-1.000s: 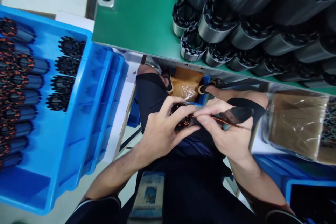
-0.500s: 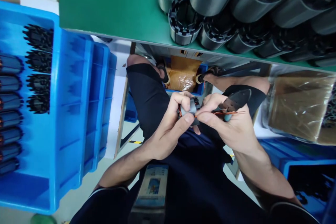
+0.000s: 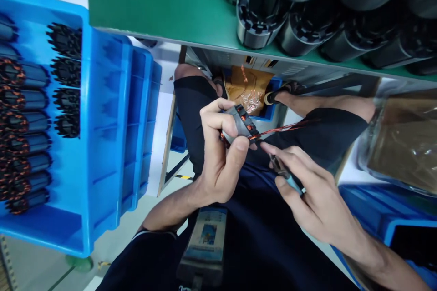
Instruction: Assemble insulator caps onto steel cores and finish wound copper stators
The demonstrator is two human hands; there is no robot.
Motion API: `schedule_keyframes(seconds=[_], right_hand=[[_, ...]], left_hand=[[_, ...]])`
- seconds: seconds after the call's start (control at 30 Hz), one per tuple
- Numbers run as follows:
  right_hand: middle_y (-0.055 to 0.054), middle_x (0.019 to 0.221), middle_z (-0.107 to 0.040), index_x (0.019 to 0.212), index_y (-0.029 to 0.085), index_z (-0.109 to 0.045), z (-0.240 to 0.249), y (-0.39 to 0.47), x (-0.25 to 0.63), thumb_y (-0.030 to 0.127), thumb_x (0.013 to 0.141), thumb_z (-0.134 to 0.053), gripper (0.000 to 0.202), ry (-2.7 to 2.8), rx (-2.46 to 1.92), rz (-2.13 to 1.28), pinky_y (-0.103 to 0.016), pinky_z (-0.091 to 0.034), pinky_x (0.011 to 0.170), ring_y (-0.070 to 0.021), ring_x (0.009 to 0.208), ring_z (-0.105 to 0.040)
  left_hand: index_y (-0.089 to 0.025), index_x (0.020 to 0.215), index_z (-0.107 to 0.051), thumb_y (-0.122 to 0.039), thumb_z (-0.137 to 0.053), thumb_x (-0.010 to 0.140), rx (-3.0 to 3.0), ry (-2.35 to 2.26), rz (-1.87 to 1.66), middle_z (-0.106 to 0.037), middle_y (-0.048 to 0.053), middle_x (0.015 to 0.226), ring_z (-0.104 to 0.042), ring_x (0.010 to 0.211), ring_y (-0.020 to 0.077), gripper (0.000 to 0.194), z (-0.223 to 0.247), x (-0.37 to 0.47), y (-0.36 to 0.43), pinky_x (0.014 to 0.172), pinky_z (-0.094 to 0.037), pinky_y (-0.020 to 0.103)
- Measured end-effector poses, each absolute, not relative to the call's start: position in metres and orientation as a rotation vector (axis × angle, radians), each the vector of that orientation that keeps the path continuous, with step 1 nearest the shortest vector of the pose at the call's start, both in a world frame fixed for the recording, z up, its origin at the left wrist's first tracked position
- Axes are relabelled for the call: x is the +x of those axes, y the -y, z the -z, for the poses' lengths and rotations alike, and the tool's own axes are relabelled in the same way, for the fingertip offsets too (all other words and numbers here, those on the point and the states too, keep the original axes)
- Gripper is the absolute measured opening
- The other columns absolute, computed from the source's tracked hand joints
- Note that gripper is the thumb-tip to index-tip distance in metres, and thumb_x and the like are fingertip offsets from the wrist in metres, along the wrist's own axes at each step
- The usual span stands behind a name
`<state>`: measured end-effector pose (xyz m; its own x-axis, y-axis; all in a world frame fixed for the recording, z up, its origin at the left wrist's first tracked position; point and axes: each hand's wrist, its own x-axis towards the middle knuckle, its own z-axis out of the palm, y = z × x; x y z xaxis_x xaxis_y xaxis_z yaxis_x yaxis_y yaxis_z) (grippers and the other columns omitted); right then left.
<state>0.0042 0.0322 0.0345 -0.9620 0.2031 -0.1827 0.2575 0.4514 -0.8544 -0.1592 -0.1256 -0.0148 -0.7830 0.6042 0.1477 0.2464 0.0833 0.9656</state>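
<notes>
My left hand point(image 3: 221, 150) is closed around a small motor stator point(image 3: 240, 120), a grey metal ring with black slotted ends and copper windings. Several thin copper wires point(image 3: 283, 129) stick out from its right end, over my knee. Below them, my right hand point(image 3: 310, 186) is closed on a pair of cutting pliers point(image 3: 288, 177) with dark jaws and a teal handle. The jaws point up and left toward the stator and are apart from the wires. My left palm hides part of the stator.
A green bench point(image 3: 160, 0) lies ahead, with several metal stator cores point(image 3: 259, 13) at its right. At left, a blue bin point(image 3: 87, 145) holds wound stators point(image 3: 30, 143) and black slotted parts point(image 3: 66, 70). A plastic-wrapped box point(image 3: 406, 141) and another blue bin point(image 3: 375, 209) are at right.
My right hand has let go of the wires at the stator and moved down and right, with the pliers now turned jaws toward the stator. My left hand has tilted the stator up.
</notes>
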Motion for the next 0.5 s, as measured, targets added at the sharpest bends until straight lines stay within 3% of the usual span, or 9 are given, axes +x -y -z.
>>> schedule_keyframes(seconds=[0.1, 0.3, 0.5], right_hand=[[-0.004, 0.117, -0.072, 0.173, 0.027, -0.059, -0.038, -0.03, -0.005, 0.009, 0.112, -0.058, 0.063, -2.678, 0.414, 1.53, -0.034, -0.064, 0.099, -0.0206, 0.107, -0.072], [-0.006, 0.125, -0.076, 0.152, 0.027, -0.067, -0.036, -0.035, -0.008, 0.009, 0.11, -0.059, 0.047, -2.663, 0.394, 1.557, -0.04, -0.064, 0.103, -0.024, 0.114, -0.075], [-0.003, 0.115, -0.074, 0.133, 0.025, -0.065, -0.036, -0.035, -0.011, 0.008, 0.107, -0.06, 0.031, -2.69, 0.357, 1.556, -0.033, -0.061, 0.1, -0.02, 0.106, -0.071]], left_hand=[[-0.032, 0.12, -0.054, -0.044, -0.061, 0.117, 0.968, -2.133, -1.852, -0.056, 0.007, 0.115, -0.059, 0.139, 0.0328, 0.014, 0.015, -0.161, 0.123, 0.114, -0.058, 0.057], [-0.032, 0.113, -0.052, -0.048, -0.061, 0.114, 1.177, -2.27, -1.796, -0.05, 0.006, 0.099, -0.066, 0.126, 0.0353, 0.018, 0.02, -0.163, 0.119, 0.096, -0.062, 0.059], [-0.03, 0.108, -0.053, -0.045, -0.062, 0.112, 1.173, -2.234, -1.858, -0.053, 0.006, 0.095, -0.066, 0.124, 0.0352, 0.018, 0.023, -0.162, 0.121, 0.088, -0.064, 0.059]])
